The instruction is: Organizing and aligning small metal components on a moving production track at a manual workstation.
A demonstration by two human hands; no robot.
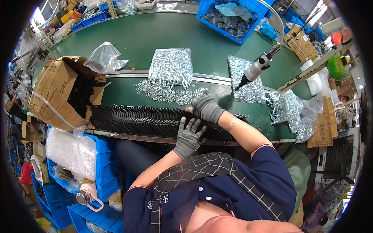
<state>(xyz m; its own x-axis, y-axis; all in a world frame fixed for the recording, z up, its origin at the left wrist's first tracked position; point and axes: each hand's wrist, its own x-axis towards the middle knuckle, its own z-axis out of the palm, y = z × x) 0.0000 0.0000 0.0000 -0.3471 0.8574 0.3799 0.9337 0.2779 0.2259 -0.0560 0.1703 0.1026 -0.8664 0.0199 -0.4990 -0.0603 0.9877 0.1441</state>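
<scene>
A long row of thin black curved parts (136, 118) stands packed side by side along the bench's near edge. On its right part rests my left hand (189, 136), in a grey striped glove, its fingers spread over the black parts. Just above it, my right hand (209, 108), gloved alike, is bent with fingertips drawn together at the row's far edge. Whatever those fingertips hold, if anything, is too small to make out. Beyond the row lie loose metal washers or nuts (180, 97), beside an open clear bag of silvery bolts (171, 64).
A cardboard box (58, 93) of black parts stands at the left. An electric screwdriver (254, 72) hangs over another bag of small metal parts (248, 91) at the right. More bagged bolts (285, 106) lie farther right. A blue bin (229, 37) sits at the back.
</scene>
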